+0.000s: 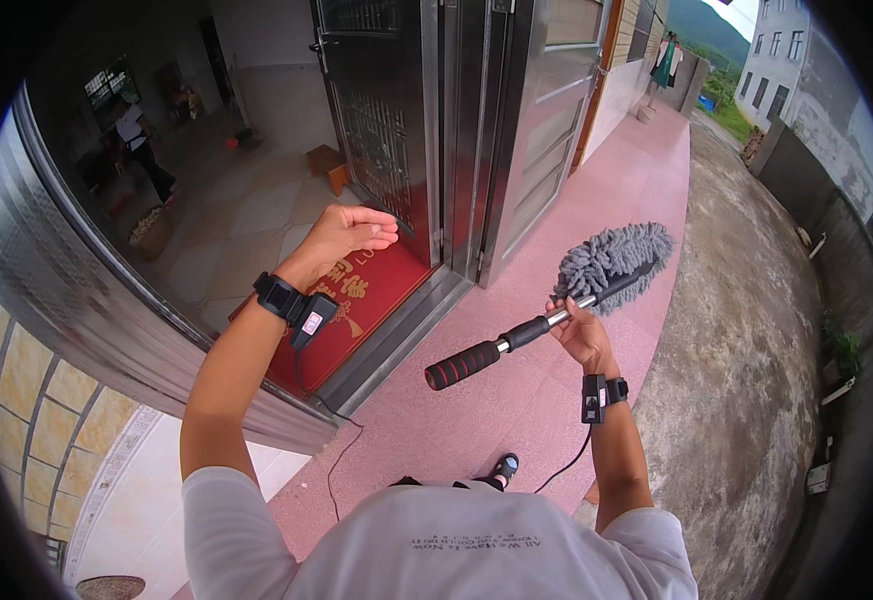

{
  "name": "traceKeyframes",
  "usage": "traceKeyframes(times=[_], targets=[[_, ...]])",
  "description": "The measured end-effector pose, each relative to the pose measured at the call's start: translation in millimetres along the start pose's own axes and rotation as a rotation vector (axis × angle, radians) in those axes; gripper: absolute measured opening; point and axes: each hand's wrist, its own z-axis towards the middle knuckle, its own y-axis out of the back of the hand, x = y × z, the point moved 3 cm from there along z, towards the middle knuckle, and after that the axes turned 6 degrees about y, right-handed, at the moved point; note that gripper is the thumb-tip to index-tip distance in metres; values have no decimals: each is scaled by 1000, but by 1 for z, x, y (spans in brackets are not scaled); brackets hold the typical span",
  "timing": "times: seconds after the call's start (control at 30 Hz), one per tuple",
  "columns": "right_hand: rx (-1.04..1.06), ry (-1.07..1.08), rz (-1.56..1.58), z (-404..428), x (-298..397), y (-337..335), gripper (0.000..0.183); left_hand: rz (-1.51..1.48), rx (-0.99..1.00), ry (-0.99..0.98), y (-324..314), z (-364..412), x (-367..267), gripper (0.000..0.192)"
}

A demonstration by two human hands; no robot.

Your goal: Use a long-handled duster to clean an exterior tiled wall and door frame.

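Observation:
A duster [534,330] with a fluffy grey microfibre head [612,262] is in my right hand [585,334], which grips the metal part of its telescopic pole just below the head. The pole slants down to the left and ends in a black foam handle [462,365] with red rings. My left hand [357,231] is raised before the doorway, thumb and fingertips brought together with nothing seen between them. It appears above a red doormat [376,289] bearing gold writing. Each wrist carries a strapped black device with a cable.
A dark metal door [376,112] stands swung inward, beside a raised metal threshold [399,330]. Inside are a small wooden stool [327,166], a basket [151,232] and another person [136,142]. Pink paving [541,277] runs alongside rough concrete [736,337] and a wall [826,195].

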Motion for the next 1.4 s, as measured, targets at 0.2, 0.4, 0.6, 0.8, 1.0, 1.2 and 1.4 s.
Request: traceKeyframes(times=[0.2,0.4,0.6,0.8,1.0,1.2,1.4], targets=[[179,-71,-58,85,40,5,7,36,-290,-52,-8,41,-22,21],[299,-98,-99,174,82,2,5,32,-462,-156,-12,96,-63,21],[386,-97,-213,278,124,-50,16,28,-501,-223,19,161,-89,22],[488,-87,-388,395,168,-79,21,-6,-422,-263,10,231,-105,21],[544,-139,-451,456,155,-41,21,50,-266,-127,-21,287,-84,24],[538,-174,-417,493,124,17,24,245,-41,102,-83,344,-12,34],[806,-107,-437,522,184,-55,23,611,132,244,-143,398,27,67]])
